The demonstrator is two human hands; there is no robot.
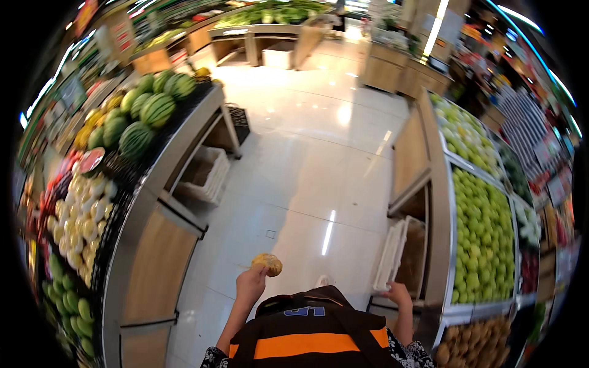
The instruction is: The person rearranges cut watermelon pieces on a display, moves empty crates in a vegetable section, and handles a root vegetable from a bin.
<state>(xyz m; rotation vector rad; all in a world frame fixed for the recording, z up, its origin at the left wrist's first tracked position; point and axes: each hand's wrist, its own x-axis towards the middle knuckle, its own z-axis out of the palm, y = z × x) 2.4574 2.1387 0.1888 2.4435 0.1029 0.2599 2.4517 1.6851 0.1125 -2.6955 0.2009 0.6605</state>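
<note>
My left hand [253,281] is closed on a small, round, yellow-brown thing [267,264], held out over the floor ahead of me; its exact kind does not show. Low on the right side, my right hand [399,294] hangs with its fingers loosely apart and nothing visible in them. It is beside the lower end of a white plastic crate [391,253] under the right-hand fruit stand; whether it touches the crate I cannot tell. A dark apron with an orange band [307,345] covers my front between the two arms.
A tiled aisle [294,178] runs between produce stands. On the left are watermelons [158,110], pale wrapped fruit [80,214] and green mangoes [67,300]. The right stand bears green apples [481,239] and brown kiwifruit [472,343]. Crates [211,178] jut from under the left stand.
</note>
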